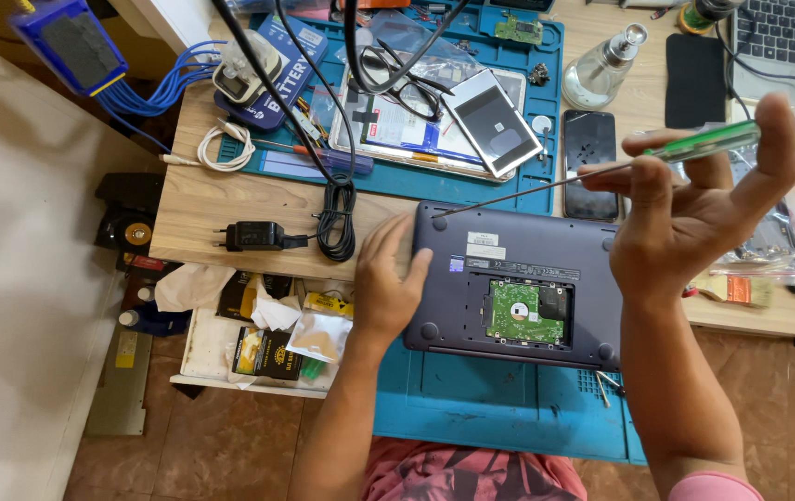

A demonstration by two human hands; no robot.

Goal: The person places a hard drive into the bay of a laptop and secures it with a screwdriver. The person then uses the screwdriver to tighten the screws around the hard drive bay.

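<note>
Steadying the upturned laptop (518,278) with flat left hand (388,288), right hand (694,209) pinches a green-handled screwdriver (601,167) at the corner screw; hard-drive cover already off, base panel still on.

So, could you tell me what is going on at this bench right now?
A person is working on a dark laptop lying upside down, with a hatch open over its green-boarded hard drive. The left hand rests flat on the laptop's left edge. The right hand holds a long green-handled screwdriver, its tip at a corner of the base. Phones and tools lie around on the blue mat.
</note>
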